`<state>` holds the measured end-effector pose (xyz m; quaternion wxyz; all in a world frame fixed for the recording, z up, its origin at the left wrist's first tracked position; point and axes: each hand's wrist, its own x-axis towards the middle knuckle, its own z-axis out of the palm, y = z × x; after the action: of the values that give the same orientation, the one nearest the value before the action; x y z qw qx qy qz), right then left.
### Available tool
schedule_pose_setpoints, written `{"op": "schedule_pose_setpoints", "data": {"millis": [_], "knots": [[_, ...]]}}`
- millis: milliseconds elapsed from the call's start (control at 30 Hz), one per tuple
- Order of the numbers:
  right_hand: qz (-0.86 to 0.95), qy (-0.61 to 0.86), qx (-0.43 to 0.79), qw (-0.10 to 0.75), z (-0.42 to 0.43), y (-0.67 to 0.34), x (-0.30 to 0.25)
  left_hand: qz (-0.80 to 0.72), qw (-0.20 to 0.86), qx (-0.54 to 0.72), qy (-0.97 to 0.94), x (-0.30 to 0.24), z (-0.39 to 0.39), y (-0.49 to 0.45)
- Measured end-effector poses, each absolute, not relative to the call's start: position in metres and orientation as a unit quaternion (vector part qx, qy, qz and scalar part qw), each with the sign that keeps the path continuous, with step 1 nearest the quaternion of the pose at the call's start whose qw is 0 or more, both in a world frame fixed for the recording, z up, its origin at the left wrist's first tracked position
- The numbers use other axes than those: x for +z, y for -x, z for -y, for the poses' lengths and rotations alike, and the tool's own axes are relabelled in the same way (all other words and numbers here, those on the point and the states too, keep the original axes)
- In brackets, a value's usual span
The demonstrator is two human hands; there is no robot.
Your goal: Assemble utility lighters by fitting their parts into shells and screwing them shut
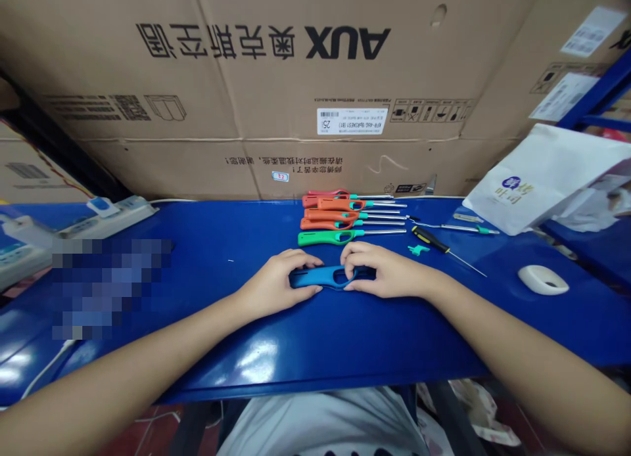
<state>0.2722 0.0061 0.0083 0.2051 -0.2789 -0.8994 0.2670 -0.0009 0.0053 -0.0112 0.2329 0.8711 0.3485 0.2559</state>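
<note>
A blue lighter handle (320, 277) with an oval finger opening lies sideways at the middle of the table. My left hand (277, 280) is closed around its left end, thumb on the near side and fingers on the far side. Around the right end, by the opening, my right hand (382, 271) grips it too. No metal tube shows on this handle. Just beyond it are a green lighter (323, 238) and several orange and red lighters (335, 215) in a stack, their metal tubes pointing right. A loose metal lighter tube (456, 228) and a teal trigger piece (418, 250) lie right of them.
A black and yellow screwdriver (431, 239) and a white oval object (543, 280) lie to the right, near a white paper bag (507, 180). At left are a power strip (118, 223) and a blurred-out patch. A large cardboard box (266, 121) stands behind the blue table (217, 357).
</note>
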Motion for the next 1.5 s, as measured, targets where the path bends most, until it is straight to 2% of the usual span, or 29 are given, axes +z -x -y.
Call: {"op": "schedule_pose_setpoints", "data": {"millis": [200, 300, 367, 500, 567, 833, 1067, 1233, 1500], "knots": [[0.825, 0.387, 0.285, 0.298, -0.01, -0.274, 0.012, -0.382, 0.247, 0.272, -0.848, -0.012, -0.005, 0.0], [0.776, 0.418, 0.36, 0.305, -0.011, -0.277, 0.018, -0.393, 0.26, 0.28, -0.837, -0.015, -0.007, -0.001], [0.754, 0.405, 0.434, 0.281, -0.011, -0.281, 0.021, -0.396, 0.243, 0.279, -0.84, -0.016, -0.009, 0.0], [0.766, 0.322, 0.543, 0.12, -0.011, -0.287, 0.024, -0.387, 0.222, 0.288, -0.847, -0.018, -0.012, 0.002], [0.79, 0.299, 0.528, 0.089, -0.01, -0.287, 0.024, -0.38, 0.229, 0.287, -0.849, -0.018, -0.013, 0.003], [0.753, 0.404, 0.487, 0.183, -0.011, -0.282, 0.013, -0.34, 0.196, 0.266, -0.881, -0.01, -0.011, 0.003], [0.848, 0.428, 0.281, 0.136, -0.009, -0.288, 0.017, -0.323, 0.204, 0.261, -0.887, -0.011, -0.011, 0.004], [0.868, 0.408, 0.263, 0.102, -0.005, -0.286, 0.022, -0.324, 0.202, 0.264, -0.886, -0.014, -0.013, 0.005], [0.898, 0.3, 0.294, 0.131, -0.003, -0.281, 0.017, -0.336, 0.219, 0.276, -0.874, -0.019, -0.014, 0.004]]}}
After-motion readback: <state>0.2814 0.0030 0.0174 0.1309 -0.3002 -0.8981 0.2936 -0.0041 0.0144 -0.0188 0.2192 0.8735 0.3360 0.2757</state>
